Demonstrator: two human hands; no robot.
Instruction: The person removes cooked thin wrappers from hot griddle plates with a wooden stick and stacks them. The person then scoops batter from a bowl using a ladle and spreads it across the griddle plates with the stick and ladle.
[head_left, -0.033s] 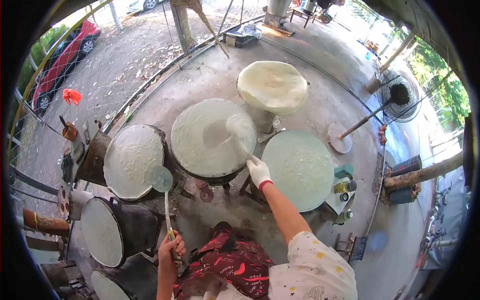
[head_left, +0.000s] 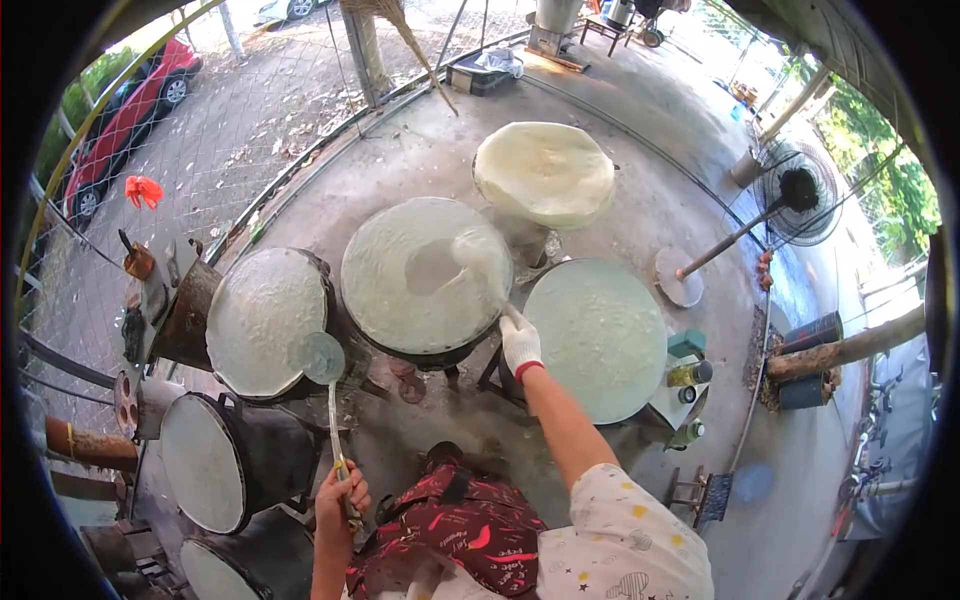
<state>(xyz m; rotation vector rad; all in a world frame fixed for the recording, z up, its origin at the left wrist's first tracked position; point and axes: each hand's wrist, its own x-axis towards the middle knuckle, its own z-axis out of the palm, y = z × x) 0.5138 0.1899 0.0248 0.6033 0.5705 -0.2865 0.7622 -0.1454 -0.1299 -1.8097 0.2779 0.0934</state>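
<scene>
White-gloved, reaches with the right hand (head_left: 521,345) to the near right rim of the middle pan (head_left: 378,308), coated in pale batter (head_left: 425,222) around a smooth grey patch (head_left: 428,268), between the left pan (head_left: 258,318) and the right pan (head_left: 600,335) and nearer than a broad pale sheet (head_left: 545,168). Curls the fingers at the rim beside a blurred pale streak (head_left: 482,258); impossible to tell whether pinching a slim tool or the coating's edge. Grips a ladle (head_left: 322,358) firmly in the bare left hand (head_left: 341,490), resting or hovering with its round end at the near right edge of the left pan. Calls, in all likelihood, for light, even pressure, a wrist kept off the probably hot rim, and a ladle steadied level to spare the left pan stray drips. Compared with the earlier frame, shows the grey patch paler and rounder, with a clearer outline, and the streak less distinct near the fingers; keeps the right hand almost in place, and the ladle at the same spot.
</scene>
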